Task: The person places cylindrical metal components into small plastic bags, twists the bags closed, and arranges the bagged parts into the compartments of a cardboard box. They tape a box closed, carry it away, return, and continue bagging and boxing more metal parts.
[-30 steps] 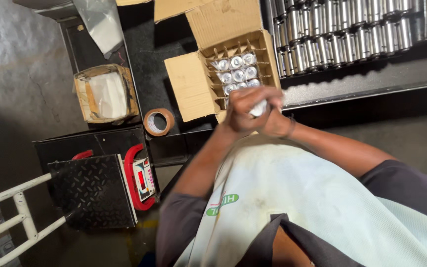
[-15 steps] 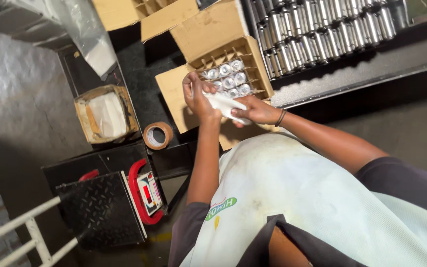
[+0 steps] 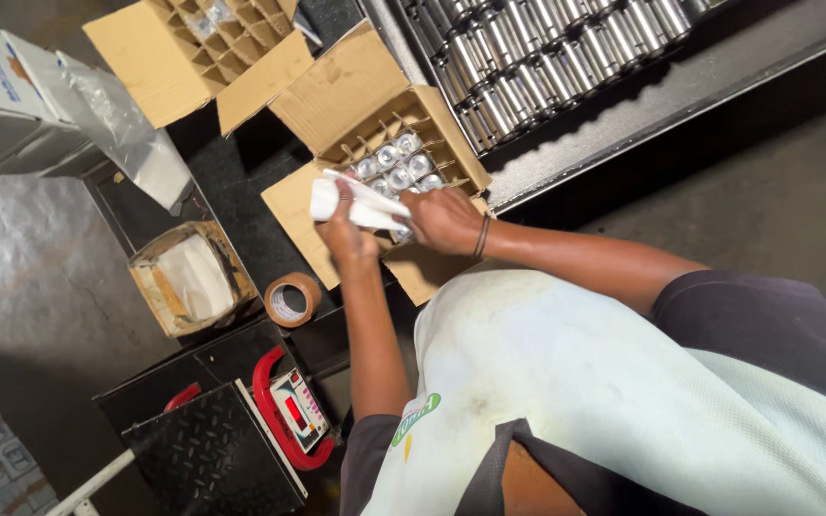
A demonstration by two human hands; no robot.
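A second ago both hands were clasped together just below the divided carton (image 3: pixel 403 158). Since then they have parted: the left hand (image 3: pixel 348 234) has swung out to the carton's flap, and the white paper wrap (image 3: pixel 356 203) now stretches flat between it and the right hand (image 3: pixel 446 220).

hands: two, left hand (image 3: pixel 348 237) and right hand (image 3: pixel 446 218), both on one white wrapped piece (image 3: pixel 356 199)
open cardboard boxes with dividers: two, the near box (image 3: pixel 336 96) and the far box (image 3: pixel 150 67)
wrapped shiny parts showing in the near box: about six (image 3: pixel 396 164), hands cover the rest
metal cylinders on the tray: too many to count, two long rows (image 3: pixel 537 67)
tape rolls: one (image 3: pixel 292 299)
scales: one, red-framed (image 3: pixel 291 409)
small boxes of white sheets: one (image 3: pixel 190 277)
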